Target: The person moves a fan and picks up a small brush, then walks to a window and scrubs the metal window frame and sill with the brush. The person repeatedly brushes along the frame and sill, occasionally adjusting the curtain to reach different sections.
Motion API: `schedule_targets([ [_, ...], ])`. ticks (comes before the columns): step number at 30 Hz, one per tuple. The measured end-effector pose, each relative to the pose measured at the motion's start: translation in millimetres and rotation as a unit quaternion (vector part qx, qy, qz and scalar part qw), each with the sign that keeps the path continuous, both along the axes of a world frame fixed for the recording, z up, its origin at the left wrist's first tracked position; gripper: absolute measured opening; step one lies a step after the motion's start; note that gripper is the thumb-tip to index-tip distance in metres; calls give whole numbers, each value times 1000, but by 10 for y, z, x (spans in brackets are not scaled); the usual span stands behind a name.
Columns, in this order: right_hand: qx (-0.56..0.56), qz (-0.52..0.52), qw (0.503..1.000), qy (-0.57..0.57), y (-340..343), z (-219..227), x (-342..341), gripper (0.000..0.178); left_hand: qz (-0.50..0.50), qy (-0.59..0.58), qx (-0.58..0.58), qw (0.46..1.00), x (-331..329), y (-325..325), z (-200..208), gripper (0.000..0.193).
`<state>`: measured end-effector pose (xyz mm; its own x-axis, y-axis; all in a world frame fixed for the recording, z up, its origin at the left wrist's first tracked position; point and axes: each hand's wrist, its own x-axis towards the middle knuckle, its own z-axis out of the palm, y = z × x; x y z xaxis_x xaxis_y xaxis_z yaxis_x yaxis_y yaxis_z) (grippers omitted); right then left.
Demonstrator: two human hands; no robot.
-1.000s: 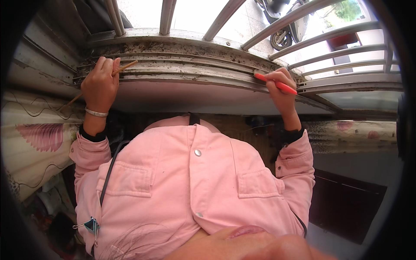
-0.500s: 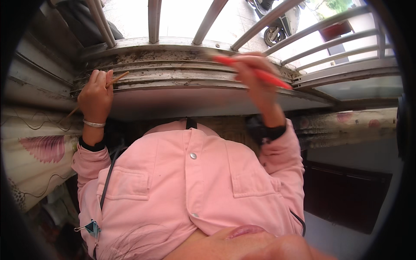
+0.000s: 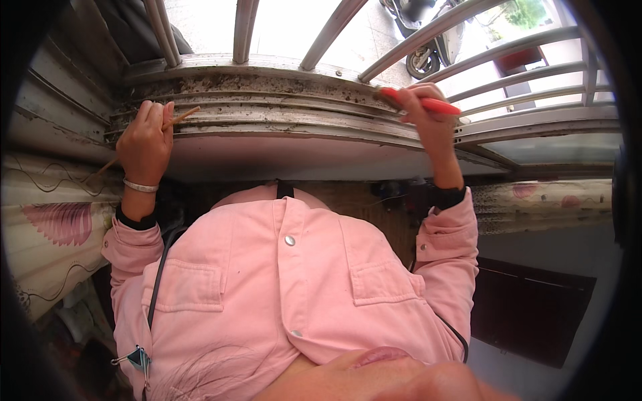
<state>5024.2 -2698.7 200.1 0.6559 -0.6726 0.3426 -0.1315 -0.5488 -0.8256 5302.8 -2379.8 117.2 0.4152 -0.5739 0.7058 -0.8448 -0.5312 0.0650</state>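
Note:
My left hand (image 3: 144, 143) is closed around a thin wooden stick (image 3: 184, 117); one end sticks out past the thumb, the other runs down behind the wrist. It rests by the left end of a grimy metal window track (image 3: 281, 113). At the right part of the track, my right hand (image 3: 431, 123) grips a red-handled brush (image 3: 442, 107). The brush's small head points left and lies over the dirty strip next to the bars; whether it touches cannot be made out. Dark dirt (image 3: 234, 84) is scattered along that strip.
Metal window bars (image 3: 326, 37) rise beyond the track, with a parked motorbike (image 3: 424, 57) outside. Patterned curtains hang on both sides, the left curtain (image 3: 60, 224) close to my left forearm. A dark cord (image 3: 155, 294) with a binder clip (image 3: 138, 357) hangs along my jacket.
My right hand has moved right along the track with the red brush. My left hand stays at nearly the same place, still holding the stick.

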Motion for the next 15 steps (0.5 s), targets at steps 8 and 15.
schedule_targets([
  [8, -213, -114, 963, 118, -64, -124, -4, 18, 3, -2, -3, 1000, 46, 10, -31, 31],
  [15, -264, 180, 947, -25, 724, -298, 308, 17, 23, 15, 11, 1000, -108, 64, 69, 31],
])
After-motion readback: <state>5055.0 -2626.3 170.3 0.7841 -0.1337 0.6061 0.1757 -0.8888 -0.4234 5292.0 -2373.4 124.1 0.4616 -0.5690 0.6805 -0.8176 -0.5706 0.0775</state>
